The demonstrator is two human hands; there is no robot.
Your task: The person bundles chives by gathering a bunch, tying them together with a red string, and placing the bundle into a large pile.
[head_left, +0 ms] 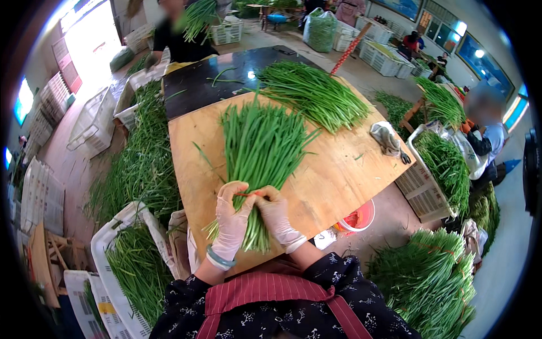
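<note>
Crate point(101, 244) of greens point(138, 265), bucket point(369, 217) with red contents point(352, 219), hands point(231, 225) gripping bundle point(259, 147)

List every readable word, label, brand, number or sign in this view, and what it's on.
Nothing I can quote.
White crate right of the wooden table: reddish marks on its side, too small and blurred to read.
White card beside the bucket: dark mark, can't tell if it's text.
Blue wall panel, upper right: no legible text.
</note>
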